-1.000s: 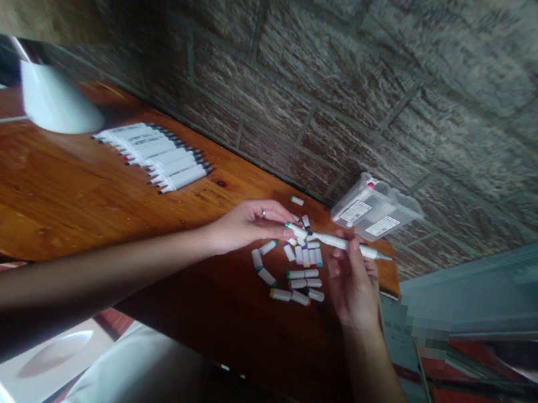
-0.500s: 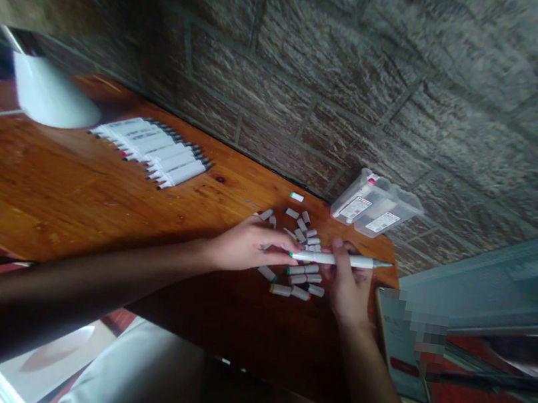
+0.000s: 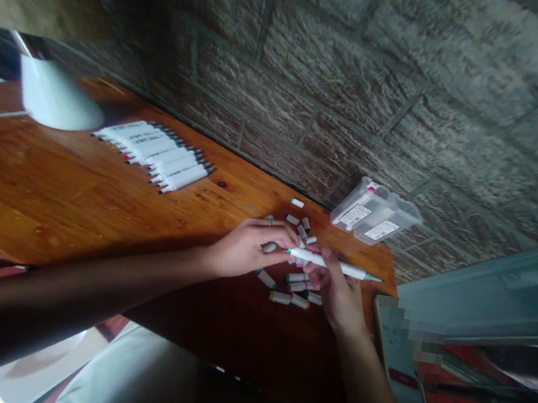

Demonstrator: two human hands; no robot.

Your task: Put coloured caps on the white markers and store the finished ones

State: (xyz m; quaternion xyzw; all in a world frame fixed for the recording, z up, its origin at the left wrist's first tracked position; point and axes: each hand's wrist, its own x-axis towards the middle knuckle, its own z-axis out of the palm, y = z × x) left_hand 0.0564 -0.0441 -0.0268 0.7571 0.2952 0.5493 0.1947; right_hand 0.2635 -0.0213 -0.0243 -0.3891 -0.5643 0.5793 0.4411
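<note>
A white marker with a dark pointed tip at its right end lies across the grip of my right hand, whose fingers are closed around its barrel. At its left end sits a white marker cap with a green end. My left hand pinches that cap between thumb and fingers. Loose white caps with coloured ends are scattered on the table under and around both hands, among them a yellow-ended cap and a green-ended cap. My fingers hide some of them.
Uncapped white markers lie in a row on the wooden table. A lamp stands at left, a clear plastic case against the brick wall. A tablet-like device rests at the right edge.
The marker now slants more, its tip lower and slightly further left. My right hand has shifted a little left, and its grip sits nearer the cap. The whole view has shifted slightly.
</note>
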